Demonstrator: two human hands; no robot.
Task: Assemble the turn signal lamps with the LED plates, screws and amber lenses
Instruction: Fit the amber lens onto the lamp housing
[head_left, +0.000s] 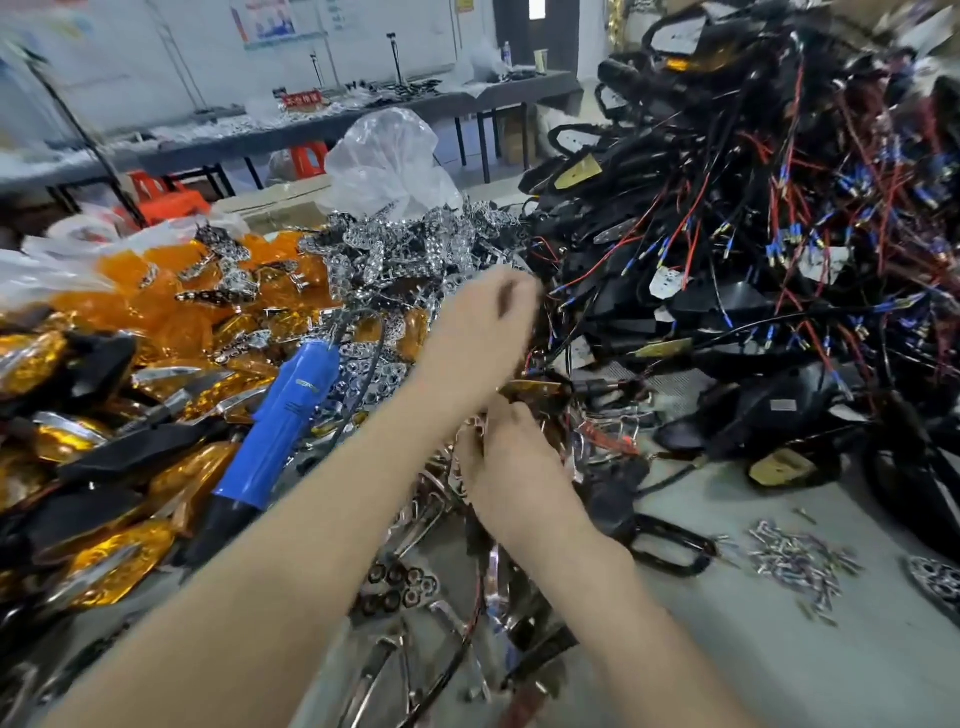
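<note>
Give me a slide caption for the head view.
Left hand and right hand work close together among amber lenses, shiny plates, a blue screwdriver, loose screws and wired black lamps.

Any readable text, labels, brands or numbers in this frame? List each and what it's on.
Nothing can be read with confidence.
Blue screwdriver: logo on the barrel, too blurred to read.
Red sign on the far table: white characters, too blurred to read.
Wall posters: print too small and blurred.
Grey sticker on a black lamp housing: too small to read.
</note>
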